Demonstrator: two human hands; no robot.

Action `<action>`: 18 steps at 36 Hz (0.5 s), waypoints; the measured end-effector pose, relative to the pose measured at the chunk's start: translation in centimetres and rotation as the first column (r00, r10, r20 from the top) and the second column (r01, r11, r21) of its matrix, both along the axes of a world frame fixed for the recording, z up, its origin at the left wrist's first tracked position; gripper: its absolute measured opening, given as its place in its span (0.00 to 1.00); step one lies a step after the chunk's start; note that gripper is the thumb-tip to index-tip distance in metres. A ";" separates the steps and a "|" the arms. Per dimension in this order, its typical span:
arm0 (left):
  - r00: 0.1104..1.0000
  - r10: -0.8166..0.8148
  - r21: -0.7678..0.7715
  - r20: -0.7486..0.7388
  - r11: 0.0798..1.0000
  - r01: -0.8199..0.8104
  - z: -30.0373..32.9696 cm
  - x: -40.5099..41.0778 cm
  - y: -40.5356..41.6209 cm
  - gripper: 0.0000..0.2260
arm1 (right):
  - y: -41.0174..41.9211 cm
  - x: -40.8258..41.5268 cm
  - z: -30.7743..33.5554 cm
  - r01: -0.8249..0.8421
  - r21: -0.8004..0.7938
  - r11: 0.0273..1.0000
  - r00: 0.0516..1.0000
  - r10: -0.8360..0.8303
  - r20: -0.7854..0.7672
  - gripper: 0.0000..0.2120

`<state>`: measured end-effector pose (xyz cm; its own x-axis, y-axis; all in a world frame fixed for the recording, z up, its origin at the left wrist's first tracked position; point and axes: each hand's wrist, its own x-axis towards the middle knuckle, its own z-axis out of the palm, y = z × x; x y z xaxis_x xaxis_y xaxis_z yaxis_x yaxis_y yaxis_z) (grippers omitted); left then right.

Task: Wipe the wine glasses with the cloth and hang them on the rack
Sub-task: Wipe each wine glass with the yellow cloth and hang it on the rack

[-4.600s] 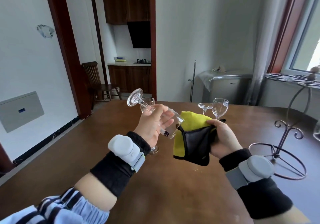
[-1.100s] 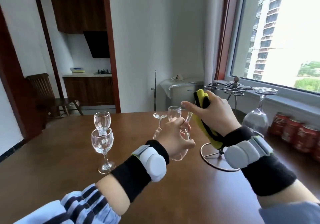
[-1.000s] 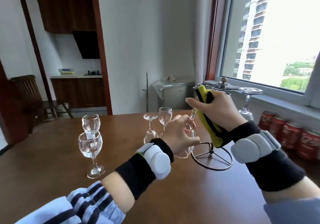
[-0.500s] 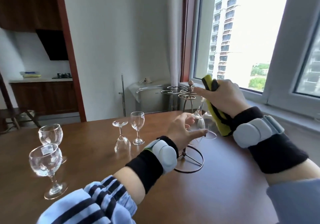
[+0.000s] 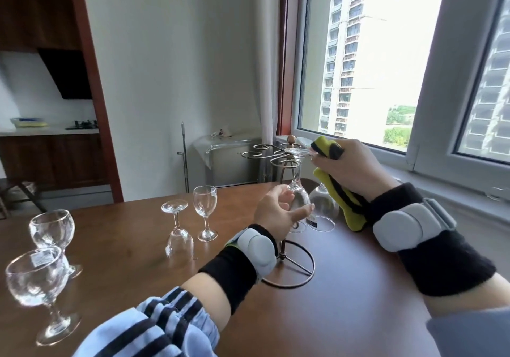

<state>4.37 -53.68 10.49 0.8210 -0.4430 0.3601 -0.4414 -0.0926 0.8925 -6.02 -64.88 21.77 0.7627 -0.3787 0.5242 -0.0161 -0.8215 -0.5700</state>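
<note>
From the head camera, an inverted wine glass (image 5: 298, 196) hung bowl-down at the metal rack (image 5: 278, 158), its foot up among the rack's scrolled arms and its stem running down between them. The left hand (image 5: 276, 213) sat below and to the left of the rack's top, with its fingers and thumb curved loosely about the bowl; the thumb reached across the front of the bowl, though whether the grip was firm could not be told. The right hand (image 5: 347, 166) was higher and to the right, level with the glass's foot, its fingers curled tight round a yellow and black cloth (image 5: 340, 205) that trailed down past the wrist. Its fingertips lay just beside the rim of the foot; contact could not be made out. A second inverted glass (image 5: 323, 207) hung just behind the first, partly hidden by the cloth.

On the brown table (image 5: 358, 287) to the left stood one small upright glass (image 5: 205, 210) beside a small upturned glass (image 5: 178, 232). Two larger upright glasses (image 5: 41, 282) stood near the left edge, well apart from both hands. The rack's ring base (image 5: 292, 268) rested on the table just beside the left wrist.
</note>
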 end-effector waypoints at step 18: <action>0.997 0.046 -0.117 -0.068 0.992 -0.054 -1.0 1.2 0.9 0.27 | 2.1 0.7 -0.4 -0.143 -0.076 0.987 0.981 0.131 -0.141 0.07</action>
